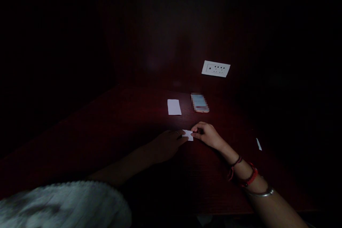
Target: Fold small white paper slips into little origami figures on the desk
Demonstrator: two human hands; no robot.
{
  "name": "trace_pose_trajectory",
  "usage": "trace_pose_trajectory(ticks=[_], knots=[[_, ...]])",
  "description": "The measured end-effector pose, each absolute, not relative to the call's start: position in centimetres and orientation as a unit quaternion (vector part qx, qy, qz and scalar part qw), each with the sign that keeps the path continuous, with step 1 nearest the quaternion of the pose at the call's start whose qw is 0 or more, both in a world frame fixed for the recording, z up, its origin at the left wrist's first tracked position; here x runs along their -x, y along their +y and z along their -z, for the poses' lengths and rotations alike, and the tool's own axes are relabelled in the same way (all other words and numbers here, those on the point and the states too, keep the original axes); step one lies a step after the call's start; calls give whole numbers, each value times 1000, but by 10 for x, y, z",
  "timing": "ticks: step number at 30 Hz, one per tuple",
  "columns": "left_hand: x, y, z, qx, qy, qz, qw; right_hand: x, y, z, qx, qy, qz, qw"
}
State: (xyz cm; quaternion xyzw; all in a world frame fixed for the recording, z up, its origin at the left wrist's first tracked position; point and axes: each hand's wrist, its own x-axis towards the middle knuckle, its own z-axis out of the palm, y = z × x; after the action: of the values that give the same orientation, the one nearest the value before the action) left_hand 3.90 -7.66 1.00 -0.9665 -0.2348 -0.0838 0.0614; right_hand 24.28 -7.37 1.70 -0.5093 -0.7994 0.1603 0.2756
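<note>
The left hand (167, 146) is resting parted fingers on a small white paper piece (188, 134) on the dark-red worktop (120, 121), while the right hand (210, 136) is pinching the piece's right edge. A larger white rectangular paper sheet (174, 107) is lying beyond, near a gold-edged phone (200, 103).

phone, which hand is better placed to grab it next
Probably the right hand: it is nearer the phone, while the left hand lies farther left; both touch the small paper.

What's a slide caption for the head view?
Left hand and right hand touching a small paper piece on a dark red tabletop, larger white sheet and phone beyond.
</note>
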Motion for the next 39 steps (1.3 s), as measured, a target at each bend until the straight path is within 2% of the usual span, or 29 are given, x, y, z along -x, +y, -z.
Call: trace_pose_trajectory(ticks=[16, 39], knots=[[-41, -77, -9, 964, -237, 90, 78, -241, -73, -15, 545, -778, -150, 275], [-41, -75, -2, 961, -246, 93, 82, -239, -69, -9, 520, -744, -262, 328]])
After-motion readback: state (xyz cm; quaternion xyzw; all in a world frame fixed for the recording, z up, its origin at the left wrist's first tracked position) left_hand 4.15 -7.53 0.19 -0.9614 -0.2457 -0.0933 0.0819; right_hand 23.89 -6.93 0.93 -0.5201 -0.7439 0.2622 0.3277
